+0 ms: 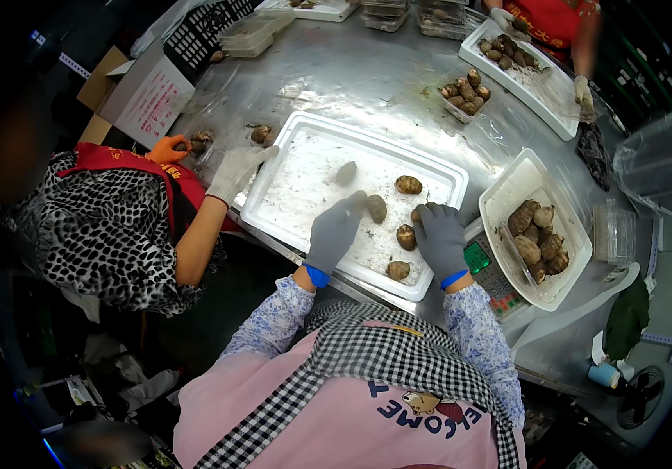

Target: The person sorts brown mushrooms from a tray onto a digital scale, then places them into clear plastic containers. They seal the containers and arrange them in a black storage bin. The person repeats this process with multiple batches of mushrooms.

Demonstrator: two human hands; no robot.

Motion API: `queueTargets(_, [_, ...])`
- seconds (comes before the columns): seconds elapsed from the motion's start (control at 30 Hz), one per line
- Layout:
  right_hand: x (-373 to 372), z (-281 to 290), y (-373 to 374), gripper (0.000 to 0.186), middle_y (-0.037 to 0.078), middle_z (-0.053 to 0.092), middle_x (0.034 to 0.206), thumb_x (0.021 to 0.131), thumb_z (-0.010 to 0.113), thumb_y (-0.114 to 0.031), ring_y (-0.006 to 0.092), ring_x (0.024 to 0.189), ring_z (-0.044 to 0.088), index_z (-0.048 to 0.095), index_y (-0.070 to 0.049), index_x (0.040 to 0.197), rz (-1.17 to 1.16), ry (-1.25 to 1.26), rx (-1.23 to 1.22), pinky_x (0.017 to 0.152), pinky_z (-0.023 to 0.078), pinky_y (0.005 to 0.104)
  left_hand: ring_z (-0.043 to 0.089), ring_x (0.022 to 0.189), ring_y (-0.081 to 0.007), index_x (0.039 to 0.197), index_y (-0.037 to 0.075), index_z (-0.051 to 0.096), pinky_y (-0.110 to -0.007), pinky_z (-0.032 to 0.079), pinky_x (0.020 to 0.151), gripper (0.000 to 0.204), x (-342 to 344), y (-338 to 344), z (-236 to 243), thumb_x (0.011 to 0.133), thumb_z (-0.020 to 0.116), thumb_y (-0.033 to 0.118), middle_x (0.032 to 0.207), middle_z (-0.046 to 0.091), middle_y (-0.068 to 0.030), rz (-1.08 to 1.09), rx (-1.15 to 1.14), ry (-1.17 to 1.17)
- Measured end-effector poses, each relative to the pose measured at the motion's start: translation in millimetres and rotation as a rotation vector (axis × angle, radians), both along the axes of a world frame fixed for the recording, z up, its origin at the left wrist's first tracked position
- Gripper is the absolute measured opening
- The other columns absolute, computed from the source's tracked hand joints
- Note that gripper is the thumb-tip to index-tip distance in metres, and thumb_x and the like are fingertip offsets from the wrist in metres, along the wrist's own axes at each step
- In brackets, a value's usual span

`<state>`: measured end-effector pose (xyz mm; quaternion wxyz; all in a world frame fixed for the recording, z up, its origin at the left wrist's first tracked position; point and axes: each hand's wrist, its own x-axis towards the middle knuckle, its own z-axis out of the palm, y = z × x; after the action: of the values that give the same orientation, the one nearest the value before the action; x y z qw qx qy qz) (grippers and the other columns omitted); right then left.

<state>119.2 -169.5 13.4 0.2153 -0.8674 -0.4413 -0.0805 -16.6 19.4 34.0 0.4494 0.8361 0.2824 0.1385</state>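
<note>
A shallow white tray [297,215] lies before me with several brown taros spread over its right part. My left hand [336,233], in a grey glove, reaches into the tray with its fingers stretched out. Right at those fingertips is a taro [376,208], and beyond them a paler, blurred taro [346,173]. My right hand [442,241], also gloved in grey, curls over a taro [420,213] at the tray's right side, its fingers partly covering it. Close by lie a taro [406,238], another taro [398,270] and a banded taro [409,185].
On the right, a white tub [578,270] with taros in a clear box sits on a scale [492,273]. A filled clear box [465,95] stands beyond the tray. One co-worker's gloved hand [236,172] touches the tray's left edge; another person works at a white tray [559,109], far right.
</note>
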Motion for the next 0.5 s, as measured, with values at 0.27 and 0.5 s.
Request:
queueTargets(0.27, [-37.5, 27.8, -25.4, 0.016, 0.012, 0.065, 0.093, 0.089, 0.063, -0.012, 0.0318, 0.088, 0.061, 0.063, -0.007, 0.104, 0.070, 0.243, 0.184, 0.080, 0.047, 0.0430, 0.043, 0.134, -0.0378, 0.129, 0.012, 0.061, -0.052, 0.029, 0.113, 0.048, 32.2, 6.5, -24.5, 0.082, 0.054, 0.004, 0.137, 0.054, -0.0125, -0.579, 0.930, -0.080])
queueTargets(0.5, [-61.0, 26.0, -55.5, 0.017, 0.014, 0.070, 0.091, 0.091, 0.064, -0.008, 0.0265, 0.082, 0.067, 0.070, 0.000, 0.104, -0.135, 0.628, 0.418, 0.074, 0.052, 0.0358, 0.061, 0.093, -0.0297, 0.130, 0.007, 0.057, -0.039, 0.050, 0.082, 0.048, 57.3, 2.2, -9.4, 0.084, 0.070, 0.015, 0.097, 0.063, -0.0117, -0.513, 0.426, 0.022])
